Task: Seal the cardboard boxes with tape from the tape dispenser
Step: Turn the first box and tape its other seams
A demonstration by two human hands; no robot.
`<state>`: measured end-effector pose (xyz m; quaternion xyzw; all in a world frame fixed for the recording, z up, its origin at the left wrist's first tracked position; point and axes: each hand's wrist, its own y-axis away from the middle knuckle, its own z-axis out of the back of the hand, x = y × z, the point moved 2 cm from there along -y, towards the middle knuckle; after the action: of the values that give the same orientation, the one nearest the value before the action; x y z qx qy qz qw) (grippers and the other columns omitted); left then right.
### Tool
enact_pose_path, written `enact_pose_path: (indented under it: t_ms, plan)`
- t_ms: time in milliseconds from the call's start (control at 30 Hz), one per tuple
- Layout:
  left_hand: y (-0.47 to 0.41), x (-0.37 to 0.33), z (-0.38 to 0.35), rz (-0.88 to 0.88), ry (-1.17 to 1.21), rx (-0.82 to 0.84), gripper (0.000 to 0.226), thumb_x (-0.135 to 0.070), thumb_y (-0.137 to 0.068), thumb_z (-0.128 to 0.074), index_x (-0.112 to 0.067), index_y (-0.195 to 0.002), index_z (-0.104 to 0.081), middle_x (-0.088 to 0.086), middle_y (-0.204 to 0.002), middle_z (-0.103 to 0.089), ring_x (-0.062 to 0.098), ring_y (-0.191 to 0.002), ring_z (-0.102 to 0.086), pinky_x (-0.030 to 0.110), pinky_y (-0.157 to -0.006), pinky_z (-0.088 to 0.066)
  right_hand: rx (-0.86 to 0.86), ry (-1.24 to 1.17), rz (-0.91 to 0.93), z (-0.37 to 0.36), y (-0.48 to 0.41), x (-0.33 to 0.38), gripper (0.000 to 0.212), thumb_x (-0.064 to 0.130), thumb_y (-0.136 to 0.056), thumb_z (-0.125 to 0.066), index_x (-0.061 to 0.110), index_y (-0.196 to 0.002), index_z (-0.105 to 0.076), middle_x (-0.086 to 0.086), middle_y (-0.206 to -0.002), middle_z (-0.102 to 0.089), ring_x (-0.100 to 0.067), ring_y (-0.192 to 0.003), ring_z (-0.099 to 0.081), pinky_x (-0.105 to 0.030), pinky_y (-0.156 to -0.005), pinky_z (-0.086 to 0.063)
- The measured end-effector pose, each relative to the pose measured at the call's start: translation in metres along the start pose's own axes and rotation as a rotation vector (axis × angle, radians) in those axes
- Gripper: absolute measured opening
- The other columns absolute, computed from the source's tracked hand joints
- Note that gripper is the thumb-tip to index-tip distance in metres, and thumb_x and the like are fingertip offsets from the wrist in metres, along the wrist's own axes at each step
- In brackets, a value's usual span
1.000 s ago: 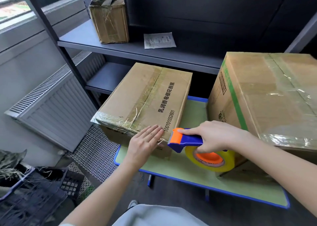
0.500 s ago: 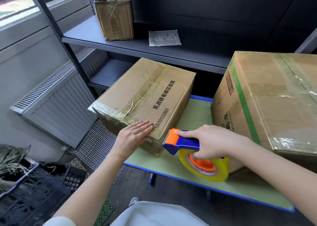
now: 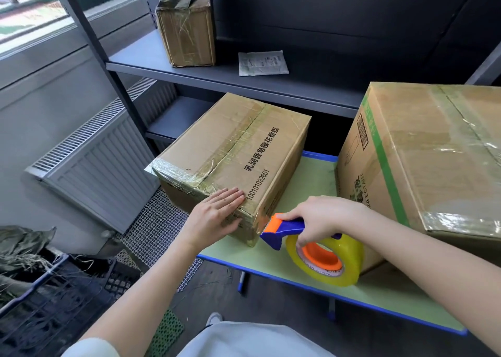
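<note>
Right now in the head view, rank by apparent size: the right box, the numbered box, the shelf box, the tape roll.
1. right box
2. numbered box
3. shelf box and tape roll look about alike; the roll is nearer the camera, so unranked.

Dark metal shelving [image 3: 233, 81], grey radiator [image 3: 100, 161], daylit window [image 3: 35, 12], green table [image 3: 320, 166]

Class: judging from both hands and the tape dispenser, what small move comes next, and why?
Probably pull the blue-and-orange tape dispenser along the printed brown cardboard box: its tip meets the near corner, right hand gripping, left hand bracing.
</note>
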<state>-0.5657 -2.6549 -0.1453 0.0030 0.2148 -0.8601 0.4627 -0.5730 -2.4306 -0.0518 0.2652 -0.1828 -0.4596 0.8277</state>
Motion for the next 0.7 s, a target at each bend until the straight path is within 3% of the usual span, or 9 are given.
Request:
enact_pose_path:
  t_ms: [100,233,400,533,633,700]
  plan:
    - [0.001,-0.004,0.005,0.036,0.064,0.063,0.056,-0.02,-0.073,-0.043,-0.007,-0.126,-0.06,0.004,-0.133,-0.055,0.013,-0.129,-0.044,0.025,-0.114,-0.024,0.067,-0.024,-0.006,0.008,-0.008,0.005,0.067,0.045,-0.079,-0.063,0.045,-0.14,-0.036,0.0,-0.095,-0.063,-0.02,-0.087,-0.062,-0.026,-0.064,-0.046]
    - [-0.001,-0.01,0.009,0.13,0.122,0.052,0.061,-0.021,-0.071,-0.036,-0.008,-0.124,-0.061,0.004,-0.131,-0.057,0.012,-0.128,-0.043,0.023,-0.114,-0.021,0.118,-0.038,-0.012,0.013,-0.016,0.012,0.058,0.043,-0.081,-0.063,0.038,-0.136,-0.046,0.002,-0.093,-0.057,-0.018,-0.083,-0.053,-0.023,-0.059,-0.039]
    - [-0.006,-0.018,0.01,0.187,0.082,0.006,0.047,-0.03,-0.081,-0.043,-0.009,-0.113,-0.069,0.003,-0.118,-0.065,0.015,-0.118,-0.057,0.032,-0.108,-0.036,0.222,-0.052,-0.043,-0.007,-0.024,0.01,0.053,0.043,-0.079,-0.064,0.039,-0.13,-0.052,0.001,-0.096,-0.061,-0.018,-0.083,-0.054,-0.028,-0.07,-0.046]
    - [-0.011,-0.039,-0.004,0.295,-0.072,-0.076,0.049,-0.046,-0.081,-0.052,-0.006,-0.1,-0.072,0.005,-0.109,-0.07,0.017,-0.107,-0.064,0.034,-0.101,-0.044,0.118,-0.106,-0.142,0.0,-0.015,-0.003,0.054,0.045,-0.078,-0.064,0.041,-0.131,-0.05,0.001,-0.095,-0.058,-0.019,-0.084,-0.054,-0.026,-0.066,-0.046]
    - [-0.016,-0.051,-0.016,0.351,-0.164,-0.066,0.057,-0.049,-0.081,-0.05,-0.003,-0.111,-0.068,0.007,-0.119,-0.066,0.022,-0.114,-0.06,0.043,-0.103,-0.038,-0.035,-0.172,-0.243,0.015,-0.004,-0.016,0.057,0.046,-0.077,-0.063,0.042,-0.132,-0.049,-0.001,-0.097,-0.058,-0.022,-0.087,-0.054,-0.028,-0.074,-0.047]
    - [-0.02,-0.053,-0.022,0.375,-0.204,-0.07,0.056,-0.044,-0.082,-0.047,-0.002,-0.113,-0.067,0.01,-0.12,-0.065,0.026,-0.115,-0.059,0.046,-0.104,-0.032,-0.139,-0.223,-0.287,0.023,0.004,-0.022,0.059,0.045,-0.077,-0.061,0.044,-0.134,-0.044,0.0,-0.094,-0.057,-0.021,-0.084,-0.054,-0.027,-0.07,-0.047]
